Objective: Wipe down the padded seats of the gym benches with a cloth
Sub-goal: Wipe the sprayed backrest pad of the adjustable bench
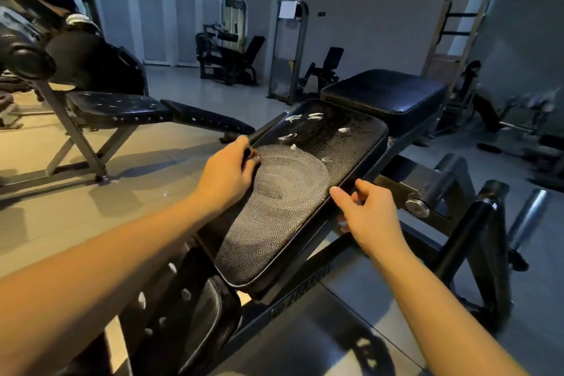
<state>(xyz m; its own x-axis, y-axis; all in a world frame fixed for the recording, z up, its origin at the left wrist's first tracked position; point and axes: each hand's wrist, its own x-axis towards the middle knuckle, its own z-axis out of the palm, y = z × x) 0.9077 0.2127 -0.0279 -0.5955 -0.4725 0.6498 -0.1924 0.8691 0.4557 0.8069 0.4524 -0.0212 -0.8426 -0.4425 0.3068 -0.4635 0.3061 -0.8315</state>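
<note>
Gripping edges of padded seat (290,192), left hand (227,174), right hand (370,214) opposite

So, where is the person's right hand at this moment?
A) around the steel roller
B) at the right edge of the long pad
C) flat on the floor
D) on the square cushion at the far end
B: the right hand is at the right rim of the long pad, with its thumb lying on that rim.
</note>
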